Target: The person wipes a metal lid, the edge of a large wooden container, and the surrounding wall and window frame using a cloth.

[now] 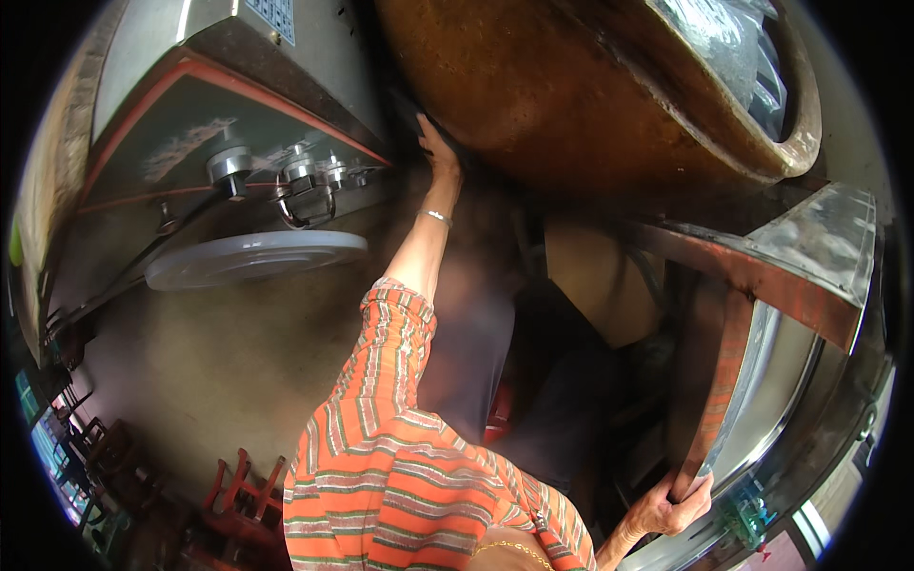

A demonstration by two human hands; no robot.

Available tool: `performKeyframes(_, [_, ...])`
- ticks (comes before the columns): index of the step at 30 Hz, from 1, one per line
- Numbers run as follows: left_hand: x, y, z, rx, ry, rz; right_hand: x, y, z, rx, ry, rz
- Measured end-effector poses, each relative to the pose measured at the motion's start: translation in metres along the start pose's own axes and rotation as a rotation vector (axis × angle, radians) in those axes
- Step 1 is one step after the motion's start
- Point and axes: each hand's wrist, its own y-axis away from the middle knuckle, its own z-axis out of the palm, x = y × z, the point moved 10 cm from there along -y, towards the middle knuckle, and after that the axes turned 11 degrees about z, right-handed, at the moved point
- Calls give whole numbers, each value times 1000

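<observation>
My left hand, with a silver bracelet on its wrist, reaches away from me into the dark gap between a stainless-steel unit and a large brown vessel. Its thumb side shows; the other fingers are partly hidden in shadow, and whether they touch anything cannot be told. At the lower right, my right hand is closed around the lower end of a long metal-edged panel. Clear plastic bags lie inside the brown vessel's pale rim.
Metal knobs and a looped handle stick out at the left, above a round whitish plastic lid. Red chairs stand lower left. A metal ledge corner juts out right, near a cardboard-coloured panel.
</observation>
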Motion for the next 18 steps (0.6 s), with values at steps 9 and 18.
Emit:
performKeyframes(9, [-106,120,21,86,302,-631,1,8,-7,56,29,-15])
performKeyframes(18, [-20,187,88,47,275,-849,-3,5,-15,68,34,-8])
